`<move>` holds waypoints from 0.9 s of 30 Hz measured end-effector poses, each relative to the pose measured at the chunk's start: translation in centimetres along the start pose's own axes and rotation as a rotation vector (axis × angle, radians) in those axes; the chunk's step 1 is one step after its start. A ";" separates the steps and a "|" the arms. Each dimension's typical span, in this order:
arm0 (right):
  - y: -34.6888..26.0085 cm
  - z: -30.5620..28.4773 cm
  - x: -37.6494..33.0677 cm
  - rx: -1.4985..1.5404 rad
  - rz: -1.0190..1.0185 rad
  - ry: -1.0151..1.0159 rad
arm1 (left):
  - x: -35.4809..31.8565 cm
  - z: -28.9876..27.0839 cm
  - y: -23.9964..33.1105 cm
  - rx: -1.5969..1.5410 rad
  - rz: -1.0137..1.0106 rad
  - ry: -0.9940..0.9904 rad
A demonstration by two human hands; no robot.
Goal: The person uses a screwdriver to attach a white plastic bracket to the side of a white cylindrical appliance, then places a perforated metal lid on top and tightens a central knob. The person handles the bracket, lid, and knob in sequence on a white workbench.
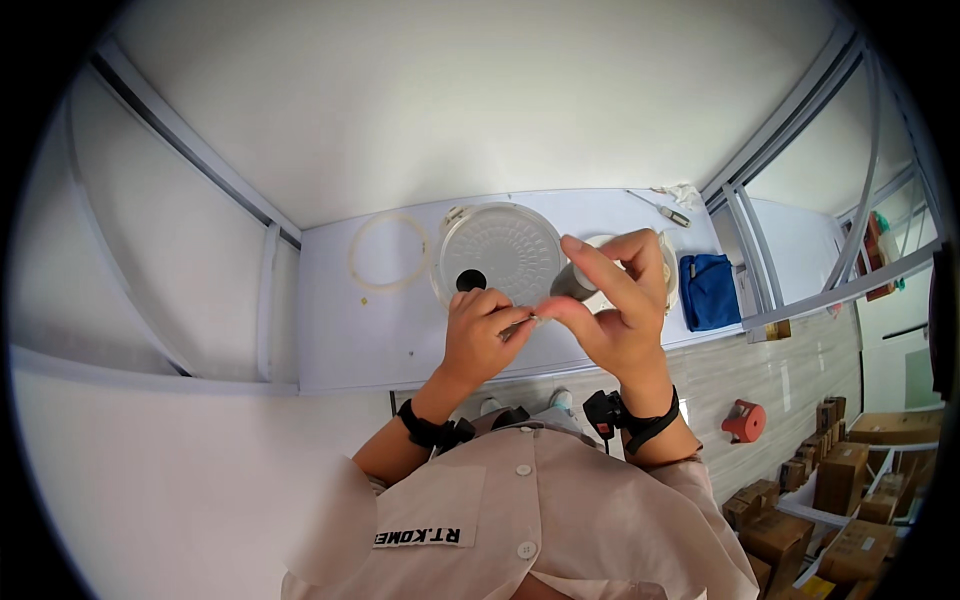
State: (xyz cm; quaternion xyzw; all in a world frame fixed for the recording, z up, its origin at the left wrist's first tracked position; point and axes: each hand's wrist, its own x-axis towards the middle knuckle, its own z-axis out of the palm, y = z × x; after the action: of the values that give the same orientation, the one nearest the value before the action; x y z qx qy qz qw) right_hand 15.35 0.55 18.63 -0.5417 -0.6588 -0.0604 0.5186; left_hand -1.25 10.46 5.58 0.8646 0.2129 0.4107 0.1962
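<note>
My left hand (482,335) is closed in a pinch on a small thin piece, mostly hidden by the fingers, at the near edge of a round clear lid-like disc (510,245). A black round part (470,281) lies on the disc just beyond these fingers. My right hand (628,310) is held up beside it, thumb and index finger spread wide, the thumb tip close to the left fingertips. Between them a tilted grey cylinder (573,283) shows; whether the hand touches it I cannot tell. Behind the right hand, a white round part (669,268) is largely covered.
On the white table (350,345) lie a pale ring (352,252) at left, a screwdriver (672,214) at far right and a folded blue cloth (708,292) at right. Framed panels flank both sides. A red stool (744,422) and cardboard boxes (842,478) stand on the floor at right.
</note>
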 end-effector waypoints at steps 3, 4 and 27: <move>-1.8 0.8 1.1 0.228 0.053 0.067 | -0.2 0.1 -0.2 -0.007 -0.006 0.009; -1.8 0.8 1.2 0.279 0.061 0.056 | -0.1 0.1 -0.1 -0.013 -0.008 0.008; 0.8 0.2 -0.8 0.134 0.034 -0.026 | -0.3 0.3 -0.1 -0.010 -0.013 0.022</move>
State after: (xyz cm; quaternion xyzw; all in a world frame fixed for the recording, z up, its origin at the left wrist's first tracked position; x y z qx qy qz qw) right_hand 15.68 0.46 17.53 -0.5177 -0.6586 -0.0006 0.5461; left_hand -1.23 10.36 5.13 0.8575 0.2188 0.4201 0.2011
